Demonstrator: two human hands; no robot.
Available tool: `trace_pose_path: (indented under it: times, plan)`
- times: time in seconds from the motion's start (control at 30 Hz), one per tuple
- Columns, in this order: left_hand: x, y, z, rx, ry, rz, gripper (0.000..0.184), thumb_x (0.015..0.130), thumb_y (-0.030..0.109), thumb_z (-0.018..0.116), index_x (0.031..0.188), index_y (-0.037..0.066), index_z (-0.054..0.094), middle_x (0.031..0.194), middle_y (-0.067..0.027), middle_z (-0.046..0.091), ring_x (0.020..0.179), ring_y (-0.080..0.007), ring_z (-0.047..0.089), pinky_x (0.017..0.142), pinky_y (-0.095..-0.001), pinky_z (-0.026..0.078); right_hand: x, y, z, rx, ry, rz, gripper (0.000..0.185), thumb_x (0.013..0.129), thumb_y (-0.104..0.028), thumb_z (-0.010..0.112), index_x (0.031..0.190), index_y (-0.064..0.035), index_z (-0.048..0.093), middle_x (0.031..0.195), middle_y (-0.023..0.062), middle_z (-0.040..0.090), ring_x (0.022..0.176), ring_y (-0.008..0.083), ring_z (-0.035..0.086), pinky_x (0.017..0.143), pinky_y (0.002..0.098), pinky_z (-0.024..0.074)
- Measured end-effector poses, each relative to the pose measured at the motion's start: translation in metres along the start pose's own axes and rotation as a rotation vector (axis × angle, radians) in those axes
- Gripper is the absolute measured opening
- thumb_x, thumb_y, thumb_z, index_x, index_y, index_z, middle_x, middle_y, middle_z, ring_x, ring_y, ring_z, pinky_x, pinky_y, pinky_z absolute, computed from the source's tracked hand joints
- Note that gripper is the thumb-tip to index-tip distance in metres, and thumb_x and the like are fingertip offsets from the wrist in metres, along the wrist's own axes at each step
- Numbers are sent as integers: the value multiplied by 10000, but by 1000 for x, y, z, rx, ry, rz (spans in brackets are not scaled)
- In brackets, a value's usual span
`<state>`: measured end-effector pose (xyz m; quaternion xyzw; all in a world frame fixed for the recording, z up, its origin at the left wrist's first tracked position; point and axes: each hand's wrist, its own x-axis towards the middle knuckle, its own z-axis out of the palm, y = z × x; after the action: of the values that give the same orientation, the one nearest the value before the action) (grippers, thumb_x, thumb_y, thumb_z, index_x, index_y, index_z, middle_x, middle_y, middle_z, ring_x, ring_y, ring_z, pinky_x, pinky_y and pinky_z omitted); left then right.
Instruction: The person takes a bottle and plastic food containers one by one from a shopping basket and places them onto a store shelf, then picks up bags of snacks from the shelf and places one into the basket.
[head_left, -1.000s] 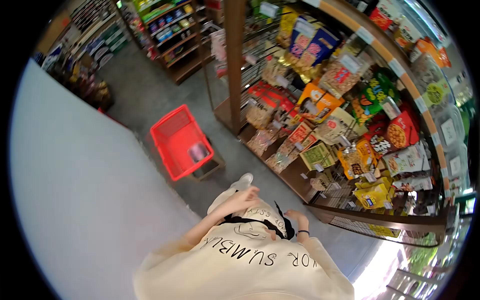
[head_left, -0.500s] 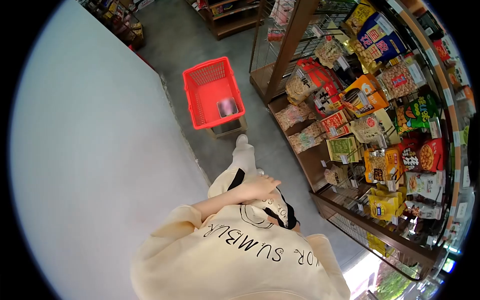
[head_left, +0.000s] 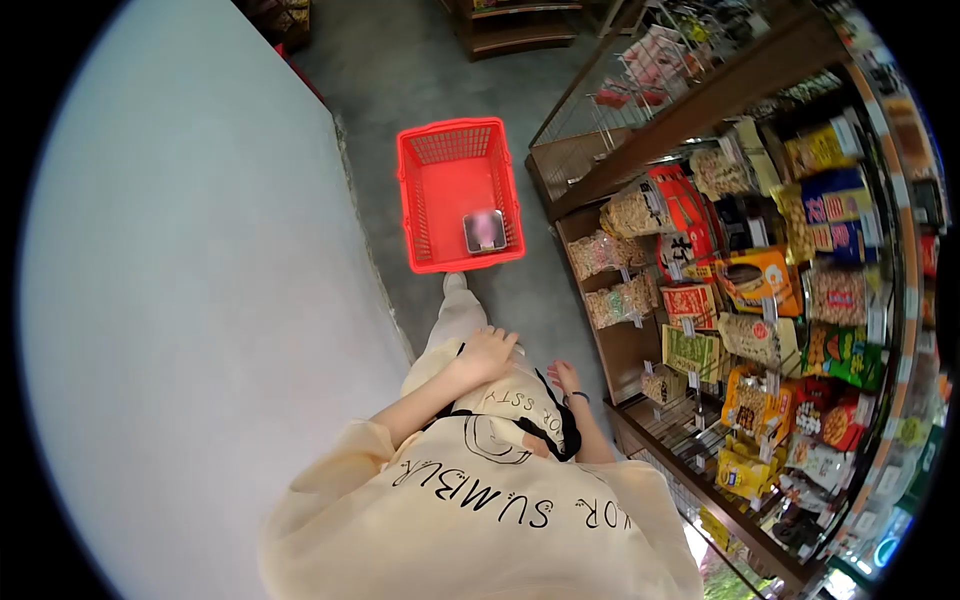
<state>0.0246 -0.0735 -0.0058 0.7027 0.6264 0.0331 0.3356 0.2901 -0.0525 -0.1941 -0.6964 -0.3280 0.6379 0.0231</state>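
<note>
My left hand (head_left: pixel 487 353) rests over the front of my cream clothing (head_left: pixel 510 400) at waist height, its fingers loosely bent and nothing visible in them. Lower on the right, my right hand (head_left: pixel 565 377) hangs beside my body, a dark band at the wrist, the fingers slightly curled and apart. Ahead of my foot stands a red shopping basket (head_left: pixel 452 195) with perforated sides. In its near right corner lies a small tray (head_left: pixel 485 232) with blurred pinkish contents. Neither hand touches the basket.
A pale wall (head_left: pixel 190 300) runs along my left. On the right, a brown shelf rack (head_left: pixel 600 355) carries many snack bags, among them an orange bag (head_left: pixel 757 280) and a green bag (head_left: pixel 845 352). Grey floor (head_left: pixel 375 70) lies around the basket; another shelf (head_left: pixel 520 32) stands farther ahead.
My left hand has shifted left and up in view. My right hand has come into sight beside my body. The basket appears farther right and closer, and the shelf view has turned.
</note>
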Motion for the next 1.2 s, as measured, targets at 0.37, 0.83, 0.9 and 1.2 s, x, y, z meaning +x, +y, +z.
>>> trace_pose_path:
  times: [0.37,0.83,0.9,1.2]
  plan:
    - [3,-144,-38,-76,17,-298,472,758,289,592,1125,28,450,999,-155,553,944,-297,537,790,-425,408,47,-122,109,-178,-142,-90,332,861,-270,457,1135,-86,493,974,68,621,834,150,590,682,265,449]
    - [64,-197,-7,-549,165,-369,425,784,264,563,1123,28,466,1021,-177,578,989,-326,536,833,-419,418,97,-182,145,-388,-3,-222,262,838,-146,509,1046,0,574,946,105,627,852,171,603,779,260,468]
    - [86,-207,10,-714,189,-453,414,790,246,558,1123,19,467,1016,-186,581,976,-319,548,830,-404,427,114,-191,148,-141,-75,-260,263,845,-149,509,1053,-1,573,976,106,618,877,164,593,789,259,457]
    - [158,-273,114,-1210,293,-807,446,806,221,564,1171,-4,438,1011,-161,589,922,-218,577,803,-310,452,154,-279,177,-234,-60,-12,445,793,-234,549,1187,-42,472,1020,121,605,929,214,576,820,295,438]
